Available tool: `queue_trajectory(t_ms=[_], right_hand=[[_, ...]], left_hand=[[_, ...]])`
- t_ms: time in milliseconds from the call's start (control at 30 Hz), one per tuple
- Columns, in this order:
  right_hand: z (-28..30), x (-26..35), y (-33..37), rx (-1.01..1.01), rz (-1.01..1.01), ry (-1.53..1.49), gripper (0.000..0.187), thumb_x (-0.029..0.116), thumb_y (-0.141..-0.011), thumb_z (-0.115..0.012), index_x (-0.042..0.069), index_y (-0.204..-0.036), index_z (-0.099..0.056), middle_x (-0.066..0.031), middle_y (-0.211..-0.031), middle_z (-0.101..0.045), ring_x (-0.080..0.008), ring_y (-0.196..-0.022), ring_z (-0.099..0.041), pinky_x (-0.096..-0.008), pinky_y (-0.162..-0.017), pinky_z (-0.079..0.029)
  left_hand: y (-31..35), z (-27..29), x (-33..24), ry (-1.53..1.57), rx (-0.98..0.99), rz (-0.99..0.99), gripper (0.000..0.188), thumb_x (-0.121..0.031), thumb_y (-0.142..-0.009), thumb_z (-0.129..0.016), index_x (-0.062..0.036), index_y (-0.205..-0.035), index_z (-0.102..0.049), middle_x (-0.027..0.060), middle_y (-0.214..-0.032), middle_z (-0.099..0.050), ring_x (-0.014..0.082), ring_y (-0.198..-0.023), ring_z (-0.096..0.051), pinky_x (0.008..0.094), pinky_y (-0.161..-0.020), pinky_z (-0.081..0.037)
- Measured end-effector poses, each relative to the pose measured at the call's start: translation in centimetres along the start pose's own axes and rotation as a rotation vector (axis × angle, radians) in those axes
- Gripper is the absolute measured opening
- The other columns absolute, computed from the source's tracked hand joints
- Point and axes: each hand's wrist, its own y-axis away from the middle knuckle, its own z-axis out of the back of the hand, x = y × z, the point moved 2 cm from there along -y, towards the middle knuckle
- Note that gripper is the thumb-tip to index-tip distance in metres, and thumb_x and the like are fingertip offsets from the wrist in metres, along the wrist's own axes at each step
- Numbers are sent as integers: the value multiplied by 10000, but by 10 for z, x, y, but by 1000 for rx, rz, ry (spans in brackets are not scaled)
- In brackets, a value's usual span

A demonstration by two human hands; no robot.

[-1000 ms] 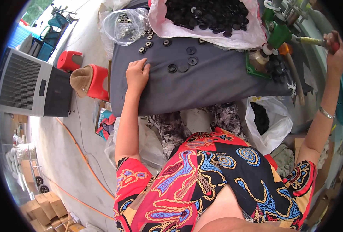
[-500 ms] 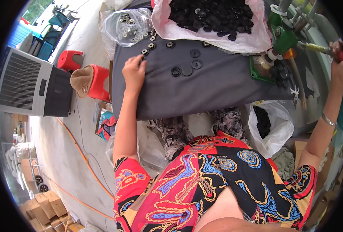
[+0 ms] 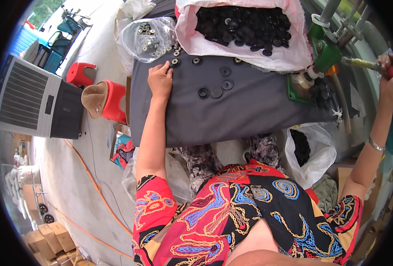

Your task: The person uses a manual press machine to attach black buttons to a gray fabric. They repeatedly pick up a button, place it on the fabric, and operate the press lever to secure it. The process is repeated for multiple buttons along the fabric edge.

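Observation:
My left hand (image 3: pixel 160 81) is at the left part of the grey cloth-covered table (image 3: pixel 183 119), its fingers drawn together in a pinch. Whatever lies between the fingertips is hidden. Right beside them is a small black ring with a pale metal centre (image 3: pixel 174 62); another such ring (image 3: pixel 196 60) lies farther right. Several flat black discs (image 3: pixel 216 91) rest mid-table. On the far right, my right hand (image 3: pixel 390 75) is wrapped round the red grip of a lever (image 3: pixel 360 64), which runs to a green hand press (image 3: pixel 327 55).
At the table's back are a clear bag of small metal rings (image 3: pixel 136 46) and a large white sack (image 3: pixel 258 60) of black discs. Under the right side hangs a white bag (image 3: pixel 322 146). Red stools (image 3: pixel 115 102) and a large air cooler (image 3: pixel 25 97) stand left. An orange hose (image 3: pixel 94 181) crosses the floor.
The view has shifted, so the table sits lower in the picture. My left fingertips have moved over a ring that lay just beyond them. My right hand stays on the lever.

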Motion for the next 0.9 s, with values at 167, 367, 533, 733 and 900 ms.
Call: queue_trajectory(t_ms=[167, 367, 533, 733, 900], right_hand=[[57, -13, -22, 261, -85, -128, 197, 98, -969, -489, -66, -1010, -589, -75, -764, -493, -192, -713, -503, -371, -877, -459], [11, 2, 16, 20, 401, 556, 158, 100, -934, -517, -17, -985, -609, -77, -768, -560, -179, -683, -558, -319, -735, -496], [-35, 1, 18, -108, 113, -4, 222, 191, -951, -484, 37, -820, -575, -55, -554, -510, -138, -447, -493, -252, -421, -373], [-15, 7, 22, -83, 121, 13, 213, 185, -945, -482, 42, -821, -581, -54, -554, -512, -136, -438, -486, -249, -415, -370], [-28, 6, 27, -70, 104, 18, 211, 178, -943, -477, 42, -821, -582, -58, -551, -510, -138, -429, -482, -255, -401, -368]], left_hand=[[0, 1, -2, -10, 48, 45, 305, -221, -796, -722, -158, -1094, -734, 63, -996, -702, 275, -930, -604, 370, -832, -499], [-10, -4, -6, -171, 141, -96, 316, -228, -814, -678, -172, -1123, -710, 83, -1025, -700, 308, -939, -603, 403, -830, -483], [-6, 14, -30, 103, -20, -52, 343, -113, -769, -741, -41, -1102, -702, 133, -940, -697, 288, -853, -646, 390, -785, -512], [29, -2, -284, 728, 264, -178, 499, -102, -748, -795, -19, -1210, -626, 127, -1025, -702, 188, -886, -665, 320, -800, -524], [37, -54, -361, 819, 317, -214, 558, -94, -698, -793, -17, -1211, -588, 151, -1014, -669, 283, -908, -645, 367, -812, -515]])
